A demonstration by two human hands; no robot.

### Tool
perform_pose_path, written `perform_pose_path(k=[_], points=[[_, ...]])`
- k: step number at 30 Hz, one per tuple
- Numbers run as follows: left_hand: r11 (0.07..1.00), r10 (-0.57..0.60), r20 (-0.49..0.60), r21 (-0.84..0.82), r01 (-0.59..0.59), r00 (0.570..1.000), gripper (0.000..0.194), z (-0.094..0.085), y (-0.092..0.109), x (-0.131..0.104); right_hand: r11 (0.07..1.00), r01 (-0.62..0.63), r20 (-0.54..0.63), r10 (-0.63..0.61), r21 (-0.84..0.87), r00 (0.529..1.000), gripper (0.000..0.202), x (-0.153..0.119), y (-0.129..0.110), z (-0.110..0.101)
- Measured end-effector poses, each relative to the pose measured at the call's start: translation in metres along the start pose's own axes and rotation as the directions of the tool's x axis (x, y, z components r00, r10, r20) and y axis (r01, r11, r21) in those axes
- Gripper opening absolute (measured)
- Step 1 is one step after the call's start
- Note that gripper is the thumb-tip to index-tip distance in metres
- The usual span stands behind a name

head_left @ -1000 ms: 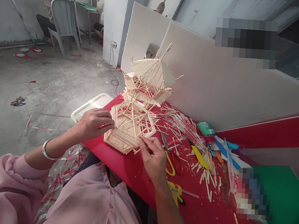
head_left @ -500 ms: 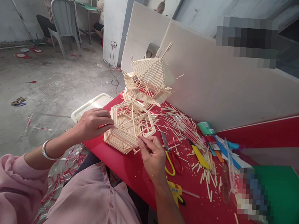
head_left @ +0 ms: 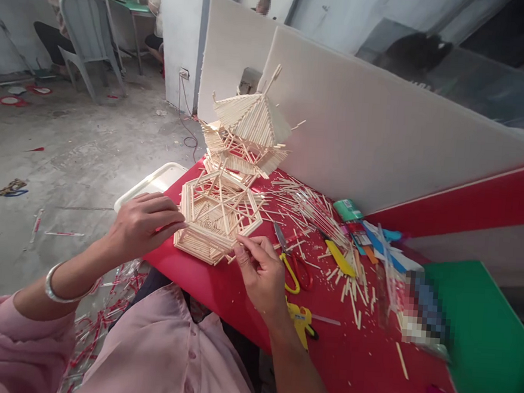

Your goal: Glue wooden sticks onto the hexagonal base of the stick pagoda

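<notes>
A many-sided frame of thin wooden sticks [head_left: 225, 203] lies on the red tabletop before me, its walls stacked from sticks and its floor patterned in rings. At its near rim, my left hand [head_left: 148, 221] pinches the left end of a wooden stick [head_left: 209, 235]. The fingertips of my right hand [head_left: 262, 271] close on the stick's other end, at the frame's near right corner. The stick lies along the rim; whether it is fixed there I cannot tell. Behind the frame rises a pagoda-like stick model [head_left: 249, 124] with a pointed roof.
Loose sticks [head_left: 306, 202] are heaped to the right, by scissors [head_left: 290, 267], a yellow-handled cutter [head_left: 341, 259] and a yellow glue gun [head_left: 300, 322]. White boards [head_left: 321, 117] stand behind the table [head_left: 219, 295]. A pale tray [head_left: 148, 182] sits left; people sit farther back.
The view has swung right, so everything sits farther left in it. Both hands stay pinched at the frame's near rim, the left slightly farther out from it.
</notes>
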State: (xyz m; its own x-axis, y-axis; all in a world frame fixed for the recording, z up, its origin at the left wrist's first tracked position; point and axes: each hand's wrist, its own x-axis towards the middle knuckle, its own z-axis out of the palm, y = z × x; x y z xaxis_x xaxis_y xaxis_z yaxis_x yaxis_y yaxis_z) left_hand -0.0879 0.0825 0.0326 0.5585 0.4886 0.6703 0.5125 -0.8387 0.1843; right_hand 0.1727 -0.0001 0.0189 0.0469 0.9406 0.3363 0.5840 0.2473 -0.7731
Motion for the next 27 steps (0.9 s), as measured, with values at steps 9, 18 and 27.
perform_pose_path(k=[9, 18, 27], points=[[0.988, -0.140, -0.038, -0.077, 0.137, 0.989, 0.011, 0.003, 0.062, -0.027, 0.997, -0.062, 0.353, 0.075, -0.049, 0.932, 0.025, -0.048, 0.012, -0.061], [0.899, -0.241, 0.139, -0.340, 0.275, 0.960, 0.018, 0.075, 0.105, -0.035, 0.781, -0.398, 0.138, 0.516, -0.482, 0.845, 0.020, -0.052, 0.141, -0.162], [0.846, -0.341, 0.227, -0.349, 0.404, 0.912, 0.020, 0.104, 0.119, -0.028, 0.603, -0.595, -0.154, 0.622, -0.531, 0.768, 0.029, -0.025, 0.243, -0.204]])
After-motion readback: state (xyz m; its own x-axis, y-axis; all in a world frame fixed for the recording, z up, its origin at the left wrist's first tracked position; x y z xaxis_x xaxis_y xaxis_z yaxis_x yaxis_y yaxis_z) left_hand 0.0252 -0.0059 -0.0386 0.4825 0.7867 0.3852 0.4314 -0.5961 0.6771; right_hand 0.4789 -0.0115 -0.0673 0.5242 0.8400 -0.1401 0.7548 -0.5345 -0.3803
